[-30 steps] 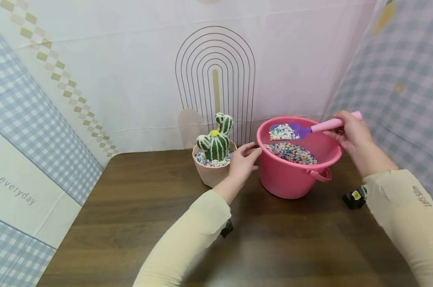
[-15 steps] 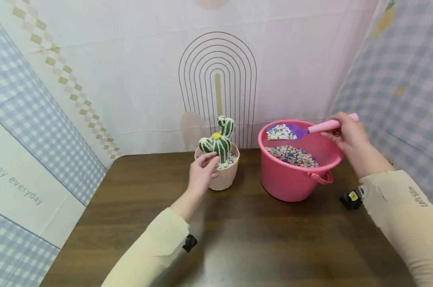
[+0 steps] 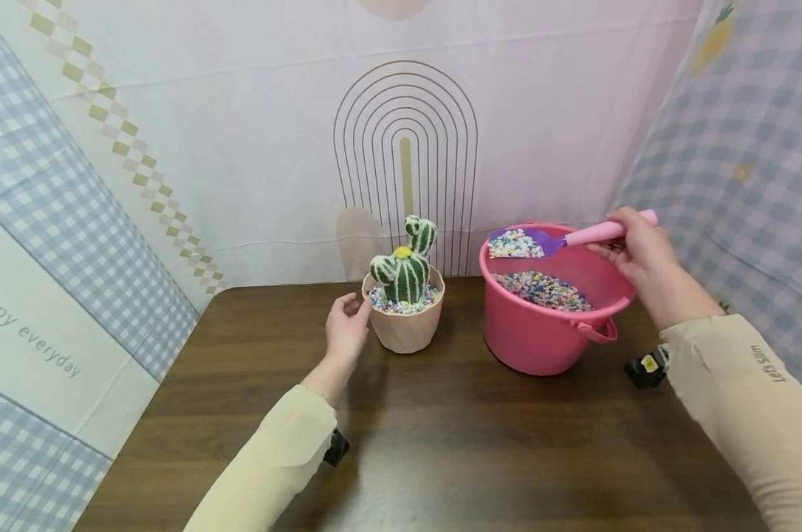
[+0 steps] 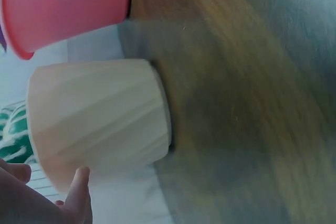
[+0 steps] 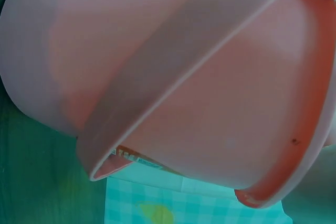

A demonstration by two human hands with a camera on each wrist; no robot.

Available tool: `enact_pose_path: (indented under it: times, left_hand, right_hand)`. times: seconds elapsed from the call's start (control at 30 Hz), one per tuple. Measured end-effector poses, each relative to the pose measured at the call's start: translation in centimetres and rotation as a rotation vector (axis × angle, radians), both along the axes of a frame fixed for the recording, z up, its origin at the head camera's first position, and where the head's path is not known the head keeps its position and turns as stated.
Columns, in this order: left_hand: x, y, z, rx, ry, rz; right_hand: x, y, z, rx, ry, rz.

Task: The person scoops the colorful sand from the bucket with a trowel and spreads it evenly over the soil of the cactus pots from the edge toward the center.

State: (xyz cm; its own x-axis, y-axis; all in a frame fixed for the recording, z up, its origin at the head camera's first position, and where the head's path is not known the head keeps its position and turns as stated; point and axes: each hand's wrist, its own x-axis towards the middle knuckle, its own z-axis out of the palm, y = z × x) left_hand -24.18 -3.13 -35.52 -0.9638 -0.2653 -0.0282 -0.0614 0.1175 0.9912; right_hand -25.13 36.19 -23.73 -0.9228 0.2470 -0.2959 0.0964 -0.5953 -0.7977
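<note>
My right hand [image 3: 645, 255] grips the pink handle of a toy shovel [image 3: 594, 234], whose purple blade bears pale, colourful pebbles [image 3: 515, 244] over the left rim of a pink bucket [image 3: 530, 336]. More mixed pebbles [image 3: 546, 290] lie inside the bucket. At the left side of a cream flowerpot [image 3: 406, 334] is my left hand [image 3: 346, 329], with loosely bent fingers and the thumb right by the rim. A knitted green cactus [image 3: 406, 281] with a yellow flower stands in pebbles in that pot. The left wrist view shows the pot's ribbed wall [image 4: 100, 108] close to a fingertip [image 4: 81, 174].
Both containers stand near the back of a dark wooden table [image 3: 494, 451]. A printed cloth [image 3: 268, 148] hangs directly behind it, and a checked cloth [image 3: 740, 207] is on the right. The bucket's handle [image 5: 173, 66] hangs across its outer side in the right wrist view.
My left hand has gone from beside the bucket, across the front of the flowerpot, to the pot's left side. The loaded shovel has shifted slightly left, still in my right hand.
</note>
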Motion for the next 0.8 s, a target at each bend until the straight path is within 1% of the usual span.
enact_pose_path:
  times: [0.1,0.2,0.37,0.43,0.53,0.67,0.73,0.8]
  left_hand:
    - [-0.2,0.5,-0.4,-0.022,0.002,0.009]
    - [-0.5,0.8,-0.5,-0.033,0.0,0.003]
    - [-1.0,0.4,-0.2,0.009,-0.038,-0.031]
    - [-1.3,0.0,-0.2,0.022,-0.043,-0.028]
    - [-1.9,-0.6,-0.2,0.013,-0.032,0.007]
    - [-2.7,-1.0,-0.3,-0.043,0.016,0.092]
    - [-2.8,-1.0,-0.4,-0.068,0.036,0.129]
    - [-2.8,-0.9,-0.4,-0.065,0.037,0.142]
  right_hand:
    - [0.0,-0.2,0.0,0.012,-0.013,0.004]
    - [0.0,-0.4,0.1,0.004,-0.016,0.005]
    - [0.0,-0.6,0.1,-0.009,-0.023,0.005]
    - [0.0,-0.9,0.1,0.005,-0.026,0.014]
    - [-0.1,-1.3,0.0,0.027,-0.026,0.038]
    - [-0.4,-2.0,-0.1,0.043,-0.006,0.076]
    - [-0.6,-2.4,-0.1,0.057,0.002,0.092]
    - [-0.7,-2.7,-0.2,0.07,0.002,0.103]
